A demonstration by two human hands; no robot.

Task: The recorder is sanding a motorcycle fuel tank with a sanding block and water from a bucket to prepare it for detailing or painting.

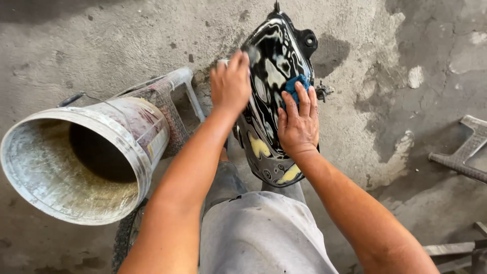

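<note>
A glossy black motorcycle fuel tank (pixel 276 66) with yellow patches near its lower end rests on my lap, wet and reflective. My right hand (pixel 298 124) lies flat on its upper surface, fingers spread, pressing a blue sponge or pad (pixel 297 85) against it. My left hand (pixel 231 83) grips the tank's left edge, fingers curled over the rim, with a small grey piece under the fingertips that I cannot identify.
A dirty white plastic bucket (pixel 127 127) stands at my left on a plastic stool (pixel 172 91). My grey shorts (pixel 264 233) fill the bottom centre. Metal frame parts (pixel 464 152) lie at the right on a stained concrete floor (pixel 395 91).
</note>
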